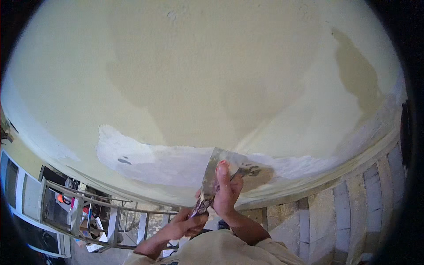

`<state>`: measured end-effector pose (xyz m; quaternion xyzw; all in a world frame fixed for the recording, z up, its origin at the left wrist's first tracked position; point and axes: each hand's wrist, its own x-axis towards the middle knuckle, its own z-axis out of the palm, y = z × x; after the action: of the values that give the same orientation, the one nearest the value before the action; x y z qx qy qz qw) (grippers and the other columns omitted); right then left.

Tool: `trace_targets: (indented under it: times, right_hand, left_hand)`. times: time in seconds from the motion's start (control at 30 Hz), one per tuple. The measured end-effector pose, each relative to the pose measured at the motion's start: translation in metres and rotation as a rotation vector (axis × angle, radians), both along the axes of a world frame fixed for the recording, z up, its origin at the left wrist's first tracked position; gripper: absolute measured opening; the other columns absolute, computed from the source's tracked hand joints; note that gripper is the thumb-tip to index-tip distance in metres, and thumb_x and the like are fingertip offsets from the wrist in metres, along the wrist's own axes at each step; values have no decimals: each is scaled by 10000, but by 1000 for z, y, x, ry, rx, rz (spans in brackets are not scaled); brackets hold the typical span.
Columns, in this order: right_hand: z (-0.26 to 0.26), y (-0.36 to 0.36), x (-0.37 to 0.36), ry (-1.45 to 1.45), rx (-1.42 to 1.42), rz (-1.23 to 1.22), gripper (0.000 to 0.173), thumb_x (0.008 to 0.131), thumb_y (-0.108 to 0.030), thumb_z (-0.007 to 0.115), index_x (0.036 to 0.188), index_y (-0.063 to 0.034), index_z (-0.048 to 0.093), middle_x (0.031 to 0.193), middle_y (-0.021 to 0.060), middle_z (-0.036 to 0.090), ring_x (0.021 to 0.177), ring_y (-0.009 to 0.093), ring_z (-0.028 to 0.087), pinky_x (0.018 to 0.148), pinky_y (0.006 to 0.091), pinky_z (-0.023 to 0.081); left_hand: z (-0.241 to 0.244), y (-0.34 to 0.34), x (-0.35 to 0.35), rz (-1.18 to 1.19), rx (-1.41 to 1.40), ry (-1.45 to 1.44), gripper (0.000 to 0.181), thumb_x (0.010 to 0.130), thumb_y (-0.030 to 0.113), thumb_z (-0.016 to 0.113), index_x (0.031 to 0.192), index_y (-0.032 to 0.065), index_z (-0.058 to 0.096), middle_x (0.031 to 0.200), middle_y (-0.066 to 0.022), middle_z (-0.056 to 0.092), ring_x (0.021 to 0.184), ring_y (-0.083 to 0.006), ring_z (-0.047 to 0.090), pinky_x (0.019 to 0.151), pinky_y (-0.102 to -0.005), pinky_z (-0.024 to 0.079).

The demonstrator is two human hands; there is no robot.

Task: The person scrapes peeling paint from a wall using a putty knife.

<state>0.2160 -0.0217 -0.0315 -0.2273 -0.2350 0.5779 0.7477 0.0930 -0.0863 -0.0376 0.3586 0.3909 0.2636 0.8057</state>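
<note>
My left hand (pixel 190 223) is closed around the handle of a wide putty knife (pixel 210 179), whose metal blade points up towards the wall. My right hand (pixel 228 193) is at the blade, its thumb lying along the blade's face; the other fingers are partly hidden. Behind the blade, a long band of white filler (pixel 172 165) runs across the lower part of the pale yellow wall (pixel 198 82). Small dark spots show in the filler on the left. A rough, darker patch (pixel 253 170) with bare marks is just right of the blade.
A metal ladder (pixel 113 225) stands at the lower left, with boxes and mixed items around it. White-framed windows (pixel 20 192) are at the far left. Below the wall's edge on the right are light boards or beams (pixel 323 215). Shadows fall on the wall.
</note>
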Motion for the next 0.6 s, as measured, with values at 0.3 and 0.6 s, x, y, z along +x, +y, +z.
trace_targets:
  times: [0.3,0.6]
  right_hand:
    - [8,-7,10,-62,-9,58,211,860,-239,510,806,-36,529,600,6,526,422,93,511,366,252,441]
    - [-8,7,12,-686,233,-100,218,851,-204,533,829,9,577,623,31,570,501,59,490,446,213,388]
  left_hand:
    - [1,-1,11,3,28,-49,207,874,227,483,736,102,390,562,56,315,444,-32,272,382,-195,191]
    - [-54,-1,34,88,48,-390,386,762,419,597,751,82,411,526,-2,332,402,-95,310,356,-235,244]
